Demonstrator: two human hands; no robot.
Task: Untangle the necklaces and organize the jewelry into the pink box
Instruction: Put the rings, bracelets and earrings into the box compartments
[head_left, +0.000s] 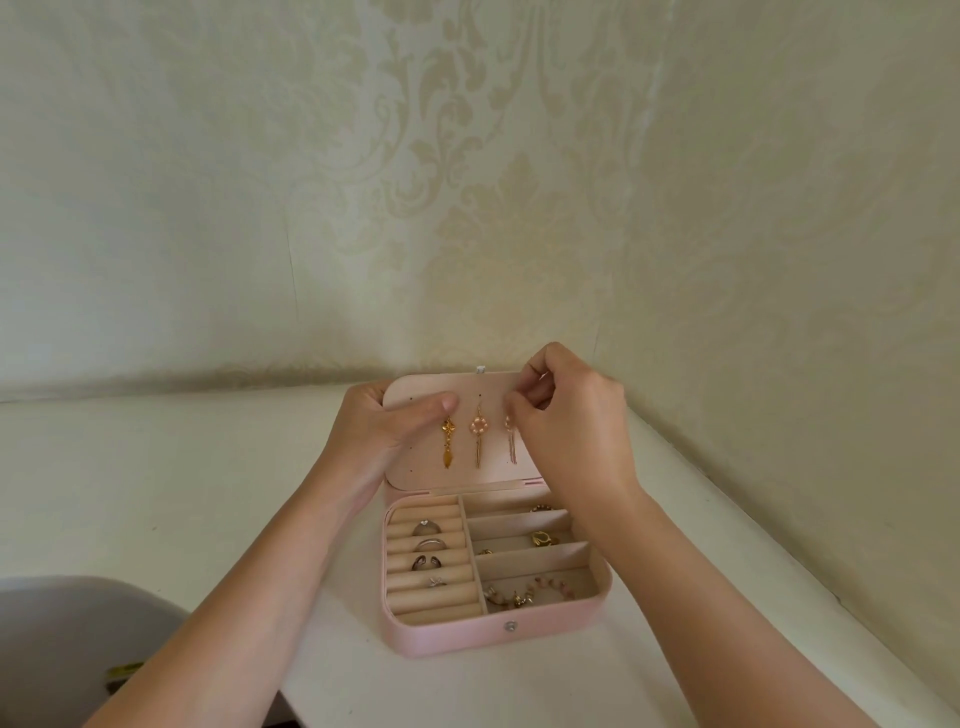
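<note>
The pink box (447, 636) lies open on the white table, its lid (415, 470) standing upright. My left hand (387, 431) holds the lid's left edge, thumb pressed on the inner face. A gold drop earring (447, 441) and a pink flower earring (478, 434) hang from the lid. My right hand (571, 415) pinches the top of a second pink earring (511, 447) at the lid's right side. Several rings (429, 544) sit in the roll slots on the left. Gold pieces (543, 538) and a beaded bracelet (535, 590) lie in the right compartments.
The white table (208, 493) meets a patterned wall right behind the box, and its right edge runs diagonally close by. A grey chair back (67, 639) shows at the lower left.
</note>
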